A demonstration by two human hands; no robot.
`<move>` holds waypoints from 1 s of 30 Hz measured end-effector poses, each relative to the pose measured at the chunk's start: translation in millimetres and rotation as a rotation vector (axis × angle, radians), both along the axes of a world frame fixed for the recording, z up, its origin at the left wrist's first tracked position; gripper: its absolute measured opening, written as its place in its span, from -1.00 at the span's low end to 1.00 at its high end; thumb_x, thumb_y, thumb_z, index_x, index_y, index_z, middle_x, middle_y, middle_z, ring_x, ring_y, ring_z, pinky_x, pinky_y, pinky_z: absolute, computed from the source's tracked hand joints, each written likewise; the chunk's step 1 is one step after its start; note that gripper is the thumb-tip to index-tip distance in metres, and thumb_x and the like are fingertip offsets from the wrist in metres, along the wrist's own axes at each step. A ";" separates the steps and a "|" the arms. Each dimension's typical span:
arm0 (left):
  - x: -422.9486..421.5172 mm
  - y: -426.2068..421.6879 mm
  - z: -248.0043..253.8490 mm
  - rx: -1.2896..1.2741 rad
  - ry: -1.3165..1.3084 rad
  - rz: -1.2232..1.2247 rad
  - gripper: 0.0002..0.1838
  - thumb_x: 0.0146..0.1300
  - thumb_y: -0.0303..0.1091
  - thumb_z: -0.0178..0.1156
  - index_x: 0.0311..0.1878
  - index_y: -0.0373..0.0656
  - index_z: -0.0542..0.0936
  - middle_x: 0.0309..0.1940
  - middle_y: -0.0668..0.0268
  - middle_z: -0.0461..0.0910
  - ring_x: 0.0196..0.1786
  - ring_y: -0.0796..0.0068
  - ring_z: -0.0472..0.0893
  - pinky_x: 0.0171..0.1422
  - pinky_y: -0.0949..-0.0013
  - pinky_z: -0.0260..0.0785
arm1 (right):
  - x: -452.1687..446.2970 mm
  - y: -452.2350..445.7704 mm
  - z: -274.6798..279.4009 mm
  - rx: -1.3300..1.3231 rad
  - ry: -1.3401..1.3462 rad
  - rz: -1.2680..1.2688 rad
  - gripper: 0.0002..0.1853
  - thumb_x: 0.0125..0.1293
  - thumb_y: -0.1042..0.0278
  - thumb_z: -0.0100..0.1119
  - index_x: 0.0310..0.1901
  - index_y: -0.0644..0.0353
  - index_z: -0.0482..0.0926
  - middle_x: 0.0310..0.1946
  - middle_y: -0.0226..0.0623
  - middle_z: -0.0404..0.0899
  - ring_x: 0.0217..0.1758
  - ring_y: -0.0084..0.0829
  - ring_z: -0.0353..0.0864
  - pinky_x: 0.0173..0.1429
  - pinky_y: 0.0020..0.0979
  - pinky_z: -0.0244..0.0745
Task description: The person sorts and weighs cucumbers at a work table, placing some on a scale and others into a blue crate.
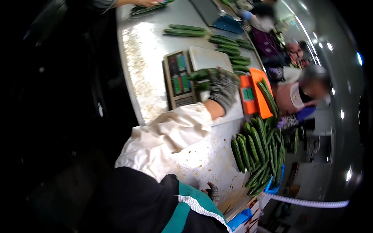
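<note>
My left hand, in a grey knitted glove and a white sleeve, lies over cucumbers on the pale platform of a weighing scale. Its fingers curl over them, hiding part of them. The scale's panel with lit green displays is beside them. Lower in the view my right hand, also gloved, shows only in part past my black and teal clothing. Its visible fingers are apart above the metal table, with nothing seen in them.
A large heap of cucumbers lies at the table's far side, by a blue crate. More cucumbers lie beyond the scale. An orange scale with an orange tray stands close by. A co-worker stands opposite.
</note>
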State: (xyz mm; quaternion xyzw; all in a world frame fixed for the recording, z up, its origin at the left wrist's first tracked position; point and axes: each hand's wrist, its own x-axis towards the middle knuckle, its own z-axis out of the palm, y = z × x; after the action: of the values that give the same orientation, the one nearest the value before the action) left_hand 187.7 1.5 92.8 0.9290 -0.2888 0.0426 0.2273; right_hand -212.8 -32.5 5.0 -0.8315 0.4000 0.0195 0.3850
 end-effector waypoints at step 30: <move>-1.9 37.7 3.1 0.489 -0.106 0.205 -0.55 -0.07 -0.17 0.23 -0.07 -0.08 0.46 0.00 0.19 0.39 0.03 0.15 0.39 0.04 0.16 0.31 | 8.6 -10.3 0.8 -0.066 -0.119 -0.045 -0.57 0.06 0.26 0.15 -0.02 0.20 0.38 -0.14 -0.14 0.42 -0.27 -0.29 0.51 -0.16 -0.36 0.43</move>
State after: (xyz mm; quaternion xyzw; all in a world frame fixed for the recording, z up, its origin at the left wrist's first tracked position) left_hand 185.9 39.2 95.9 0.9772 -0.2067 0.0430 -0.0246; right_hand -204.2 -42.8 5.8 -0.8343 0.3953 -0.0520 0.3808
